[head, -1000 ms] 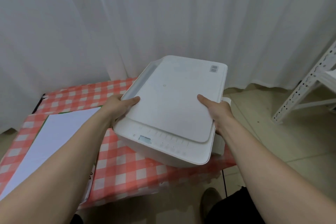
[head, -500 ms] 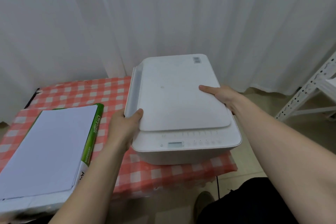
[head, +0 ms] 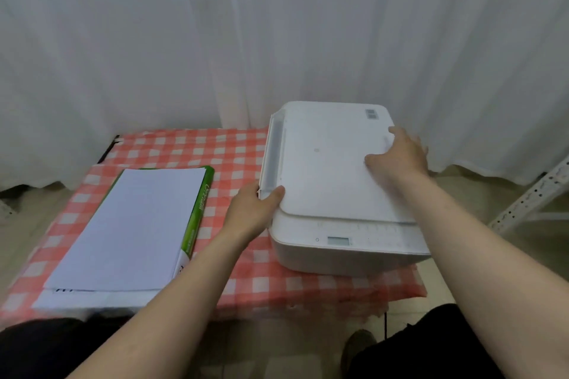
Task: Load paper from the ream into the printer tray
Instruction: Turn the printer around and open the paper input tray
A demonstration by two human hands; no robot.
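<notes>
The white printer (head: 323,169) stands on the right part of the red-checked table (head: 191,148), lid closed, small display (head: 338,240) facing me. No paper tray shows open. My left hand (head: 249,212) grips the printer's front-left corner, thumb on top of the lid. My right hand (head: 397,157) lies on the lid near its right edge with fingers spread, slightly blurred. The opened ream (head: 132,224), a stack of white sheets in a green wrapper (head: 198,209), lies flat on the table's left part, apart from both hands.
White curtains (head: 277,40) hang close behind the table. A white metal shelf frame (head: 535,194) stands on the floor at right. The printer overhangs the table's right edge a little. My shoe (head: 358,344) and dark trousers sit below the front edge.
The printer, first tilted and held over the table's right side, now stands squared on the cloth. My right hand moved from its right side onto the lid. The view shifted, showing more of the ream.
</notes>
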